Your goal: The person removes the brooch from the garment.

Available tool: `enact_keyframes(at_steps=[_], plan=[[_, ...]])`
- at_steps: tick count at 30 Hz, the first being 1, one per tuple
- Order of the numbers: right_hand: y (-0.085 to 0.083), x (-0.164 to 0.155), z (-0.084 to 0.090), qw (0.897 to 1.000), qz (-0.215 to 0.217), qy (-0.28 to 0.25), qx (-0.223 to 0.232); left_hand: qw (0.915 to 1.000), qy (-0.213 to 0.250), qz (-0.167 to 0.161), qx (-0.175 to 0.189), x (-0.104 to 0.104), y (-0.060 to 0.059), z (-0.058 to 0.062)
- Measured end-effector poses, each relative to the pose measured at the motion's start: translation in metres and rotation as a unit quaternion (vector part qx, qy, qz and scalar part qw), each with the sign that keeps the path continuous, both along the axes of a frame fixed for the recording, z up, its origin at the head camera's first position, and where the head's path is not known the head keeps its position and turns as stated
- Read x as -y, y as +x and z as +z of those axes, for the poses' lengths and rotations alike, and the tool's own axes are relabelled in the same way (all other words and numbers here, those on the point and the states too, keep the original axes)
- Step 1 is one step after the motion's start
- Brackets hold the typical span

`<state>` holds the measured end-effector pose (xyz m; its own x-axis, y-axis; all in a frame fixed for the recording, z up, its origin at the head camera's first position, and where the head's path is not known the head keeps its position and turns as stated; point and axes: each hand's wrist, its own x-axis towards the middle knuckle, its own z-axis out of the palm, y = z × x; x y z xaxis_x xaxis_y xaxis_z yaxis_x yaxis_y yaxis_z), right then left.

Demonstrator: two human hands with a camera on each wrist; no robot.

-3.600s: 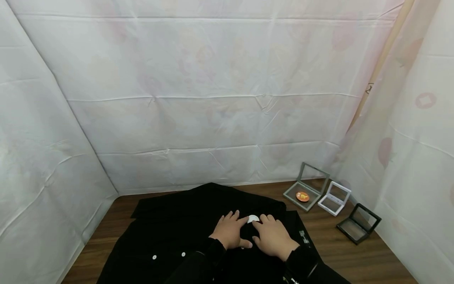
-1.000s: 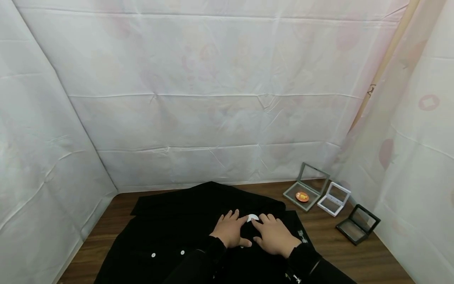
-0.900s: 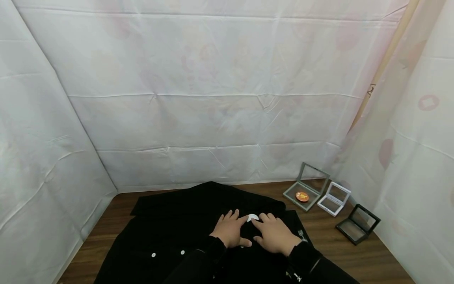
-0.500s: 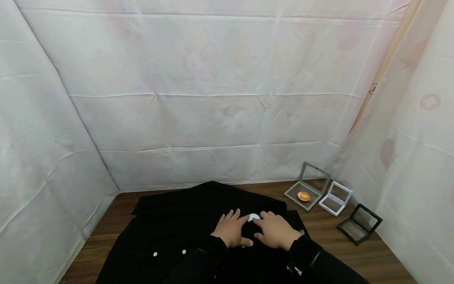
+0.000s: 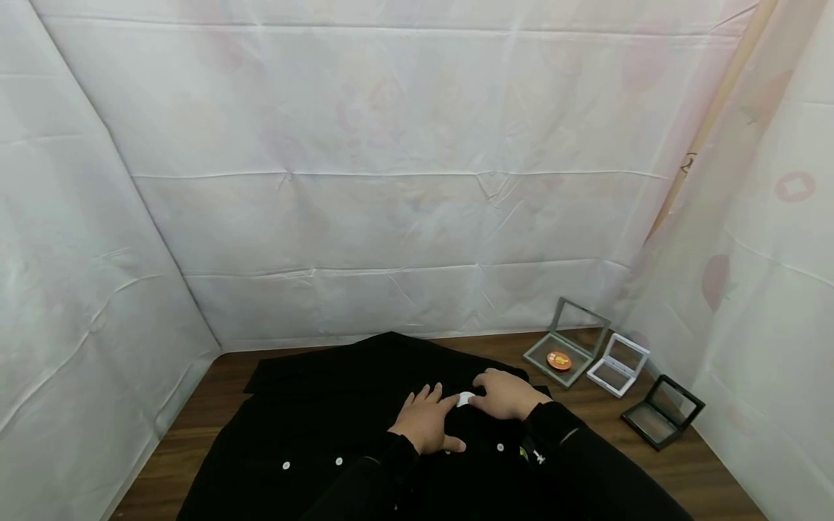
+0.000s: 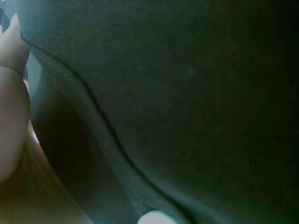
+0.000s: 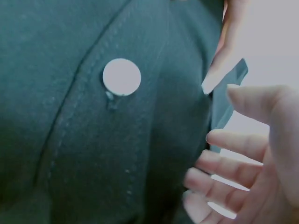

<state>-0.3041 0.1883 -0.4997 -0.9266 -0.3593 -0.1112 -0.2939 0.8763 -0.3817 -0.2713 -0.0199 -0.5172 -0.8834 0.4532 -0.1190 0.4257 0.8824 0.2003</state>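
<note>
A black garment (image 5: 313,423) with several round white buttons (image 5: 286,465) lies spread on the table. My left hand (image 5: 425,421) rests on it, fingers spread and extended, thumb pointing right. Close on its right, my right hand (image 5: 505,394) is over the garment with fingers lightly bent. A small white patch (image 5: 465,399), perhaps a label, shows between the two hands; its edges are partly covered. In the right wrist view, a white button (image 7: 121,76) sits on a stitched strip, and the right fingers are apart from one another. The left wrist view shows mostly dark cloth (image 6: 187,93).
At the right of the wooden table (image 5: 691,477) stand three opened flip cases: a grey one (image 5: 589,354) holding an orange round badge (image 5: 559,361), a white one (image 5: 617,365) and a black one (image 5: 661,412). White patterned sheets (image 5: 391,145) hang behind and on both sides.
My right hand has moved slightly away from me and turned, uncovering a white button below it. The left hand has stayed in place on the garment. The head view has shifted a little.
</note>
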Motion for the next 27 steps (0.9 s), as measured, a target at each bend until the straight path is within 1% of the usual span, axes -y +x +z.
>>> enact_keyframes(at_steps=[5, 8, 13, 16, 19, 23, 27], plan=[[-0.013, -0.006, -0.010, 0.996, -0.016, -0.089, 0.007, 1.0000, 0.008, 0.003, 0.004, 0.000, 0.000, -0.001], [-0.016, -0.005, -0.011, 0.993, -0.016, -0.118, 0.012, 0.9999, 0.011, 0.008, 0.003, 0.002, -0.002, -0.004], [-0.022, 0.000, -0.015, 0.992, -0.023, -0.120, 0.025, 0.9999, 0.007, 0.013, -0.002, 0.004, -0.003, -0.007], [-0.025, -0.001, -0.021, 0.992, -0.036, -0.116, 0.036, 0.9999, 0.012, 0.010, 0.001, 0.002, -0.001, -0.003], [-0.026, -0.003, -0.024, 0.990, -0.053, -0.125, 0.044, 0.9998, 0.020, 0.007, 0.004, 0.000, 0.001, 0.001], [-0.023, -0.005, -0.021, 0.984, -0.068, -0.152, 0.055, 0.9998, 0.020, 0.007, 0.002, -0.002, 0.002, 0.003], [-0.020, -0.006, -0.017, 0.982, -0.069, -0.165, 0.064, 0.9999, 0.013, 0.009, -0.004, -0.003, 0.001, 0.001]])
